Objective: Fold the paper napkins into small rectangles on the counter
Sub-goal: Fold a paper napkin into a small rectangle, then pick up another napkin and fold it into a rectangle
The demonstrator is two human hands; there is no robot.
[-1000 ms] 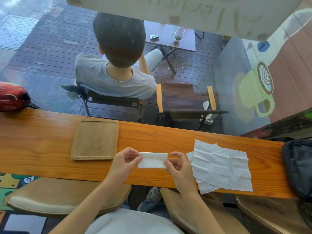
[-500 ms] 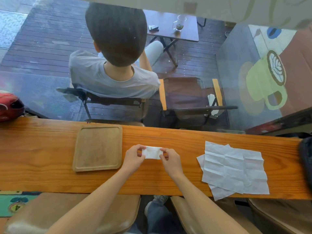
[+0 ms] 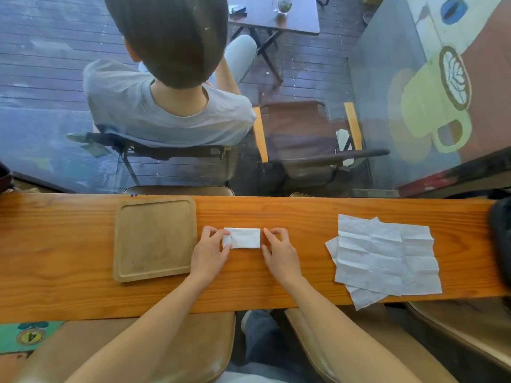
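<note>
A small white folded napkin (image 3: 243,238) lies flat on the wooden counter (image 3: 290,217), just right of the tray. My left hand (image 3: 211,251) pinches its left end, with the thumb over the lower left corner. My right hand (image 3: 279,251) has its thumb and forefinger against the napkin's right edge. A loose pile of unfolded, creased napkins (image 3: 384,255) lies further right on the counter, with one corner hanging over the near edge.
An empty square wooden tray (image 3: 153,239) sits left of my hands. A dark bag (image 3: 502,239) is at the counter's far right end. Behind the glass a person sits in a chair, back turned. Stools stand under the near edge.
The napkin was a longer strip held near the counter's front edge; it is now shorter and lies flat further back on the counter. Both hands moved forward with it.
</note>
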